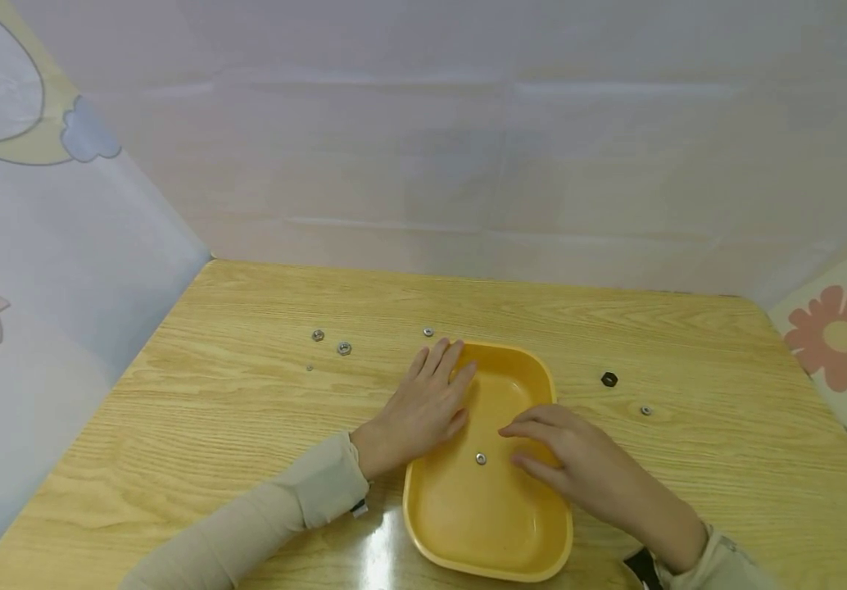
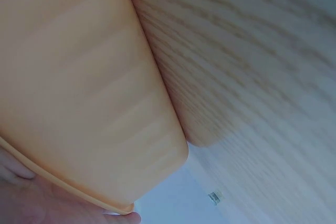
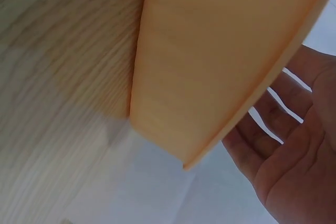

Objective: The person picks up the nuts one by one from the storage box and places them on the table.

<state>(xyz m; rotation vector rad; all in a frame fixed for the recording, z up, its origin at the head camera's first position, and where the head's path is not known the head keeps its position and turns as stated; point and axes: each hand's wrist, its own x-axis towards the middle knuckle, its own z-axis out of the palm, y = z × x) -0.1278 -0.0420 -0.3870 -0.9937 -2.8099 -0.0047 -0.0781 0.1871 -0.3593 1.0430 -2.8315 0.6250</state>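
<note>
A yellow tray (image 1: 490,537) stands on the wooden table, with one small silver nut (image 1: 481,459) on its floor. Over the tray's left rim lies my left hand (image 1: 423,410), fingers extended toward the far end. In the left wrist view, its fingers (image 2: 31,198) show beside the rim, under which the tray's outer wall (image 2: 94,87) runs down to the table. My right hand (image 1: 571,459) reaches across the right rim, its loosely bent fingers above the tray and nothing visible in them. The right wrist view shows that palm (image 3: 299,171) beside the tray's side.
Left of the tray, two silver nuts (image 1: 344,348) lie near a tiny metal piece (image 1: 310,368). Another silver nut (image 1: 428,332) sits just past the far rim. To the right are a black nut (image 1: 609,379) and a small silver nut (image 1: 645,410). Covered walls (image 1: 468,164) enclose the table.
</note>
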